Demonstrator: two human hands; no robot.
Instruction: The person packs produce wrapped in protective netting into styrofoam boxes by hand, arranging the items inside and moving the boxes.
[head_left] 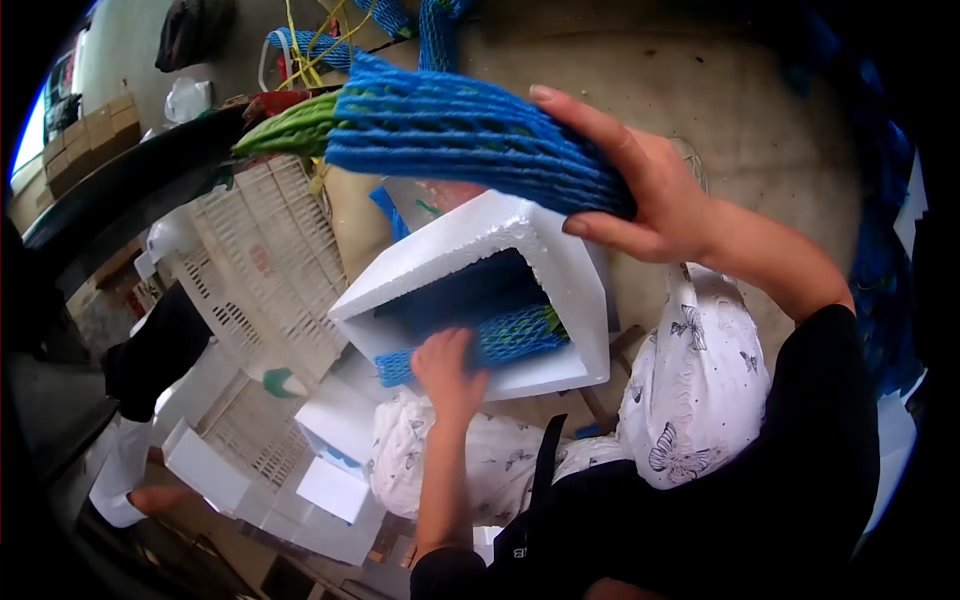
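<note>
Right grip closed around one end of a blue-netted green vegetable, white foam box below it. Left grip inside box, at one end of second netted piece; can't tell if closed.

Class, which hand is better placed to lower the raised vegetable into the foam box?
Probably the right hand: it grips the raised vegetable, while the left hand is at the netted bundle in the foam box.
</note>
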